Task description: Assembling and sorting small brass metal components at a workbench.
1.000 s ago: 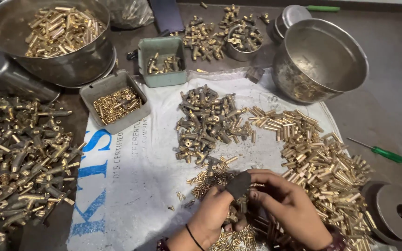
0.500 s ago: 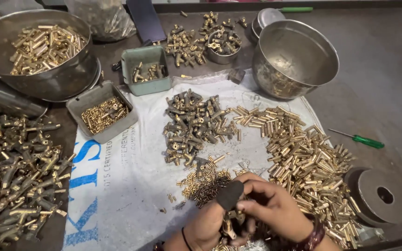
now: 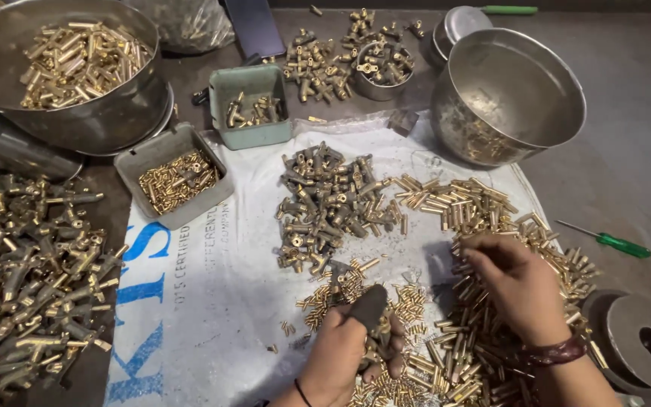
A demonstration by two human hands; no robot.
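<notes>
Where both hands were bunched together over the small pile a second ago, they have now parted — the right hand (image 3: 518, 290) has gone out to the heap of brass tubes (image 3: 491, 226) on the white sack (image 3: 220, 301), while the left hand (image 3: 344, 350) sits low by the near edge. Judging from that, one piece looks finished with and the right hand is fetching another tube for the same assembly work.

Its fingers (image 3: 484, 252) are bent and half closed, tips down among the tubes; whether they have pinched one is hidden by the knuckles (I cannot tell). The left hand is curled fairly tight around a small brass part (image 3: 374, 350), with a dark cap over its thumb (image 3: 369, 307), and only bits of the brass show between the fingers. Just beside it lie small pins (image 3: 340, 290), scattered toward the middle of the sack.

Farther up the sack sits a pile of darker fittings (image 3: 333, 203), touching the tubes at its right side. Off the sack to the left — a mass of larger valves (image 3: 32, 286). Two small trays (image 3: 178, 181) hold more brass, a big bowl (image 3: 69, 68) is full of it, and a steel pot (image 3: 510, 94) at upper right is nearly bare. A green screwdriver (image 3: 608, 241) lies well apart on the right.
</notes>
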